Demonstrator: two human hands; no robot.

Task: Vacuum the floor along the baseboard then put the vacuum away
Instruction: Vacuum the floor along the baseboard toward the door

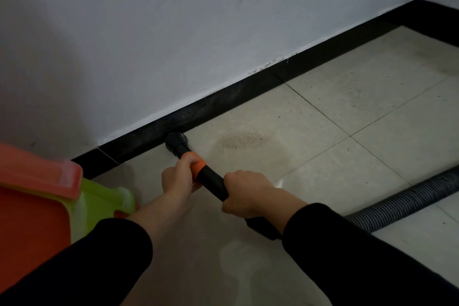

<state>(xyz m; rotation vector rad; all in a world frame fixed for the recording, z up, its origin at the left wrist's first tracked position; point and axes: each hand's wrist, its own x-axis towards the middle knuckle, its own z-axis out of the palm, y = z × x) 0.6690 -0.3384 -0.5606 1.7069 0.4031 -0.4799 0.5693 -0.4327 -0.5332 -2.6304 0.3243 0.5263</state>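
Presently the first step of the task is in hand: vacuuming along the wall. The vacuum wand (211,179), a black tube with an orange collar (198,163), slants down to the floor (323,119). Its round nozzle (175,140) sits at the foot of the black baseboard (248,93); whether it touches the board cannot be told. The left hand (177,177) curls round the wand at the collar. The right hand (246,194) clasps the black tube farther back, near the person. Both grips look firm. A ribbed grey hose (409,201) trails off across the tiles to the right; the vacuum's body is out of view.

A patch of reddish grit (241,140) lies on the tile just right of the nozzle, near the baseboard, and looks uncollected. The next move probably calls for sliding the nozzle rightward along the board, low and close to the wall, through that patch and on toward the far corner. Putting the vacuum away appears well off. Stacked plastic stools (37,206), orange and green, stand at the left edge against the baseboard.
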